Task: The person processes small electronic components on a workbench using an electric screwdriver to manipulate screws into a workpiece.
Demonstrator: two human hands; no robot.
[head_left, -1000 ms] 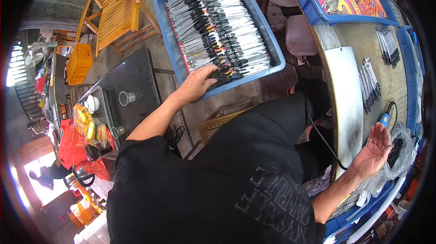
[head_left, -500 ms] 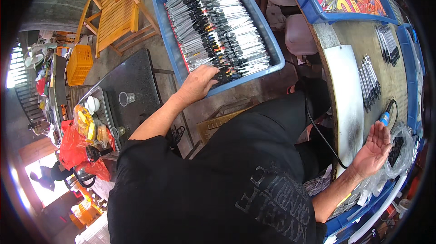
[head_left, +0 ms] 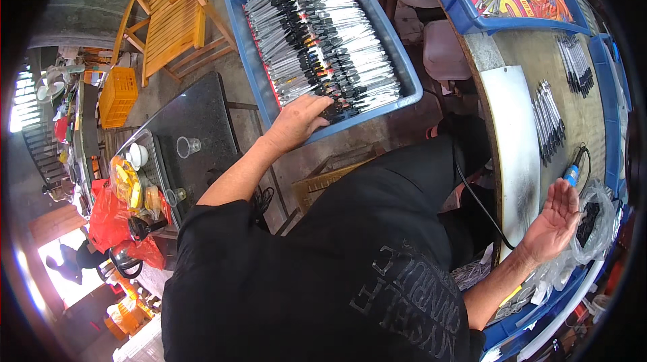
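Observation:
A blue plastic tray (head_left: 237, 28) holds rows of pens (head_left: 367, 45) with clear barrels and black ends. My left hand (head_left: 300, 119) reaches over its near left corner. Its bent fingers and thumb close around the black ends of pens in the nearest row; the fingertips are partly hidden. At the right, my right hand (head_left: 554, 220) is palm up with its fingers stretched out and nothing in it. Just beyond that hand lies a blue-handled tool with a cord (head_left: 571, 174). Two small bunches of pens, a nearer one (head_left: 549, 123) and a farther one (head_left: 575, 65), lie on the workbench.
A white board (head_left: 510, 139) lies along the workbench edge (head_left: 488, 92). Another blue tray (head_left: 475, 23) stands at the bench's far end. Clear plastic bags (head_left: 593, 240) lie beside my right hand. A dark table (head_left: 209, 112) and wooden folding chair (head_left: 165, 8) stand left.
My left hand has shifted slightly right, farther over the pens at the tray's near edge. The right hand has stayed almost still, open.

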